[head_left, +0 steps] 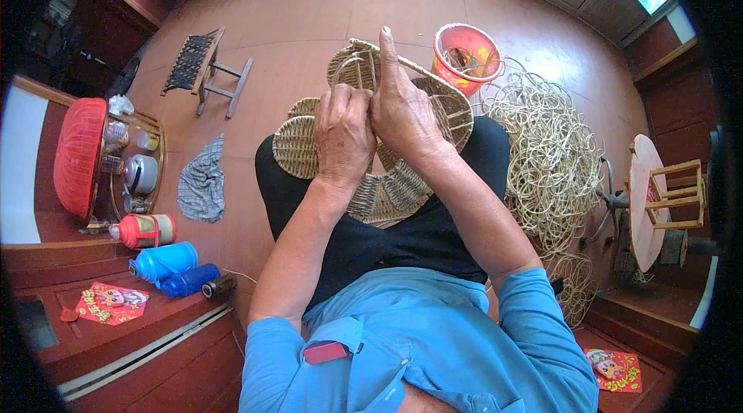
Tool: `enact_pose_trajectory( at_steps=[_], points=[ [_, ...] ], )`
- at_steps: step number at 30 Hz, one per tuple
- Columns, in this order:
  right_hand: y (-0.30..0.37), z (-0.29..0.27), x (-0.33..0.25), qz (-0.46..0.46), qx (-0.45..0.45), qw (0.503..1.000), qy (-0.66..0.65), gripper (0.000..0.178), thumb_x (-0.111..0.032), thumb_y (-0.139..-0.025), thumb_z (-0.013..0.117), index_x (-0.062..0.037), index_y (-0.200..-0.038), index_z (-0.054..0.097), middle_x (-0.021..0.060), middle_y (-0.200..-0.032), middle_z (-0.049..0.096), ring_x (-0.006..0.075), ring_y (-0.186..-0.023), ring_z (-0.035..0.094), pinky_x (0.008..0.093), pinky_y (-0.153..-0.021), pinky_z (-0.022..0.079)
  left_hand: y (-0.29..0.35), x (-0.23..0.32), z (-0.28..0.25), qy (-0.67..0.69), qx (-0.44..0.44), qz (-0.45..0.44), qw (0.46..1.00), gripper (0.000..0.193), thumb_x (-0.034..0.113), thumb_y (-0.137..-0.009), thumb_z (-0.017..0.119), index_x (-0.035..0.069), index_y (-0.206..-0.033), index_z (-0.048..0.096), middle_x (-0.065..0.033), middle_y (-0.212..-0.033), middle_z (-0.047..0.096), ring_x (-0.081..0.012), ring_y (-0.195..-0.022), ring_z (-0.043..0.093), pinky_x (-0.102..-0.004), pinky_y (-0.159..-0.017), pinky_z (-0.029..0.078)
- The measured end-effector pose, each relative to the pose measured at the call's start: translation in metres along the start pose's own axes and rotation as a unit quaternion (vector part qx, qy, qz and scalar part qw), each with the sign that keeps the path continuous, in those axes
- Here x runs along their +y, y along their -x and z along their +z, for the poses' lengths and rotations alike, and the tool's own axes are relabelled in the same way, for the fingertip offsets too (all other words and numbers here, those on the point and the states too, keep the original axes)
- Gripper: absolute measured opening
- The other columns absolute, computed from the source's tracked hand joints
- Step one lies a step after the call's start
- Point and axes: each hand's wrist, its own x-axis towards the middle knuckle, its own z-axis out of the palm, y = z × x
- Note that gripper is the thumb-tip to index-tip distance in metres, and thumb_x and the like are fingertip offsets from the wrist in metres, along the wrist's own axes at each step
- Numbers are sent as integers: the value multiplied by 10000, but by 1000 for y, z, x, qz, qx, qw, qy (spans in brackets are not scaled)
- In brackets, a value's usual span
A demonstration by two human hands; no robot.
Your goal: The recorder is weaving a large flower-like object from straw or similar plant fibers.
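On my lap rests a woven straw-coloured wicker piece (296, 147) with several rounded lobes and a hollow in its middle. Both hands are over its centre, side by side and touching. My left hand (342, 136) is closed, its fingers curled down at the weave; what they pinch is hidden beneath them. My right hand (406, 117) has its index finger stretched straight away from me, while its other fingers are curled in against my left hand. Loose bent strands (453, 115) show at the far right of the piece, and also near my left fingertips.
A large tangled heap of pale cord (546, 150) lies on the floor to the right, by a red bucket (468, 80) holding strands. At left are a woven-top stool (205, 68), a grey cloth (203, 181), a rack (159, 157) and several flasks (166, 260). A round-topped stool (644, 204) stands right.
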Motion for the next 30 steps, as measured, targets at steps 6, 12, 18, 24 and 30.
enact_pose_trajectory(
  at_steps=[6,12,18,24,30],
  points=[
    [-7,3,3,-1,8,1000,3,1061,-83,-917,661,-59,-1728,-24,361,-1202,654,548,-885,716,633,-765,584,-3,1,-1,-11,-9,5,1000,158,46,-900,681,30,-1051,724,-133,-1013,651,-347,-988,635,-476,-901,514],
    [-6,2,-2,8,-15,1000,8,1010,-35,-910,636,-88,-1734,54,358,-1262,585,564,-927,707,645,-808,573,0,-1,-2,12,-11,6,1000,138,39,-911,657,23,-1039,705,-155,-1010,652,-383,-996,631,-488,-905,517],
    [-9,-10,15,17,-1,991,-134,806,-59,-945,638,-54,-1681,310,210,-1158,642,341,-908,700,467,-824,580,-1,1,-6,-9,-36,-1,999,119,84,-970,650,38,-1068,699,-142,-1038,658,-373,-1019,631,-482,-918,517],
    [3,-65,59,199,-96,797,-562,621,-129,-940,698,-41,-1537,555,-27,-1022,663,34,-770,523,194,-655,406,-11,15,1,-46,5,92,995,185,77,-952,698,69,-1136,713,-103,-1115,692,-302,-1028,659,-440,-913,554],
    [61,-190,211,268,119,821,-489,591,-69,-869,720,-52,-1449,608,-45,-854,611,13,-515,400,196,-433,312,-21,11,30,13,-53,106,993,139,69,-938,690,100,-1070,721,-74,-1009,729,-288,-969,672,-424,-875,572]
  ],
)
